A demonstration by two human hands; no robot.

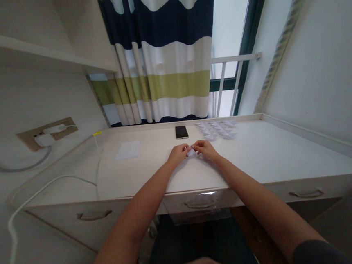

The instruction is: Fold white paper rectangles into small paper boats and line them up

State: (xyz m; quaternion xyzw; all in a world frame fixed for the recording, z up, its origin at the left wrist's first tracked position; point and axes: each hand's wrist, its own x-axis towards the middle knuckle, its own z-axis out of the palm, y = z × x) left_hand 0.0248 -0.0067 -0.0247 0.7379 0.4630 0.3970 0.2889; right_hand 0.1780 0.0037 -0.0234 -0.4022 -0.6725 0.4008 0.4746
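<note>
My left hand point(178, 153) and my right hand point(206, 149) meet over the middle of a white desk point(258, 157). Between their pinched fingertips is a small piece of white folded paper point(191, 152), held just above or on the desk top. Both hands have their fingers curled closed on it. A group of several small folded white paper shapes point(217, 129) lies farther back to the right. A flat stack of white paper sheets point(128, 149) lies at the left of the desk.
A dark phone point(181, 132) lies flat behind my hands. A white cable point(57, 181) runs from a wall socket point(48, 133) along the left edge. Striped curtain point(163, 55) and window rail point(234, 59) stand behind; drawers with handles point(201, 204) below the front edge.
</note>
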